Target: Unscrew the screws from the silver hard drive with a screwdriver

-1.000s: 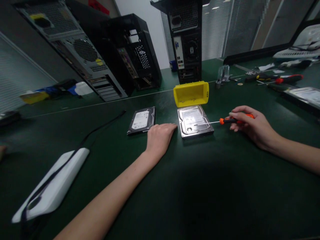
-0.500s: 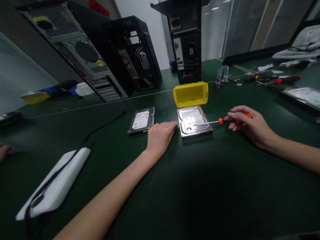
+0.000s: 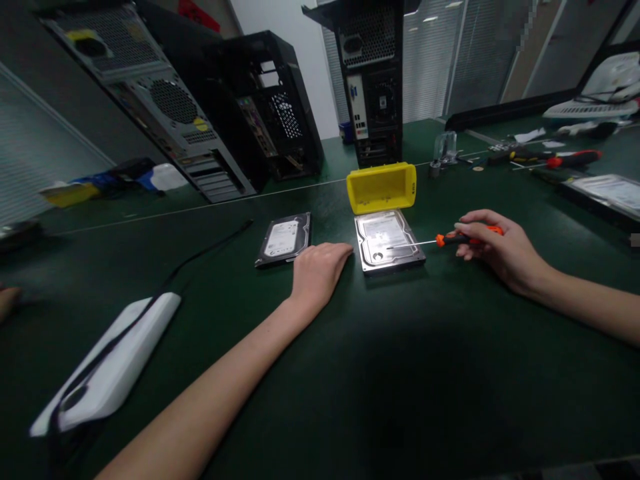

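Observation:
My right hand grips the orange and black handle of a screwdriver. Its thin shaft points left, over the silver top of a hard drive; whether the tip touches the drive I cannot tell. Just left of that drive, my left hand rests low on the table, fingers bent and pressed together. Anything inside it is hidden. A second hard drive, with a white label, lies beside the back of this hand. Behind the silver drive stands a yellow bin with small bits inside.
Computer cases stand along the back, one behind the bin. A white device with a black cable lies front left. Pliers and screwdrivers are at the right, near another drive. Another person's hand shows at the left edge.
My left hand has shifted slightly left, a little away from the silver hard drive. The screwdriver and my right hand keep nearly the same place.

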Motion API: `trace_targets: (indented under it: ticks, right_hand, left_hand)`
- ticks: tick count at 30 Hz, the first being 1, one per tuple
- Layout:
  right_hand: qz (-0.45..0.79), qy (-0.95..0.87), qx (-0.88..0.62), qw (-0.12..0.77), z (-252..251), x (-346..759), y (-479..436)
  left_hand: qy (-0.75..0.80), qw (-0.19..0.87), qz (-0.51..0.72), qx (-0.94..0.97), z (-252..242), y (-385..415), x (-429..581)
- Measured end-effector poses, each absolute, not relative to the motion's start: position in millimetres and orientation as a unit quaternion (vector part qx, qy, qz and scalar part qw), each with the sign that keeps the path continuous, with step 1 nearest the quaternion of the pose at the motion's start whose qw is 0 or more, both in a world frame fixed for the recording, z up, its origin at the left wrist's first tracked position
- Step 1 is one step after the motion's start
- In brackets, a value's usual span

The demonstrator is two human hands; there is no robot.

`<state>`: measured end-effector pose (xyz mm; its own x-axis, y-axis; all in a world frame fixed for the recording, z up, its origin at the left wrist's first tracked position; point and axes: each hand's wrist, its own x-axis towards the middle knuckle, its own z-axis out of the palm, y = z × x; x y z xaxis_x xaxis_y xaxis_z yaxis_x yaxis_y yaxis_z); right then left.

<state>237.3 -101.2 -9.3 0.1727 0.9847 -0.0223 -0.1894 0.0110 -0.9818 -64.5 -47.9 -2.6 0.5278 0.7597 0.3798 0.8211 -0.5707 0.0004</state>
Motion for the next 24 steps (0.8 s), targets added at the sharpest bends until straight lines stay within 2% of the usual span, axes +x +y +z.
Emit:
trace_targets:
  ticks: [7, 24]
  right_hand:
    - [0.502, -0.404, -0.487, 0.59, -10.0, 238.3, -100.7]
    - [0.503, -0.408, -0.477, 0.594, -11.5, 238.3, -100.0]
  left_hand:
    - [-0.482, 0.028, -0.221, -0.847, -0.8, -47.7, -69.4]
    - [-0.465, 0.012, -0.265, -0.845, -1.5, -51.2, -70.0]
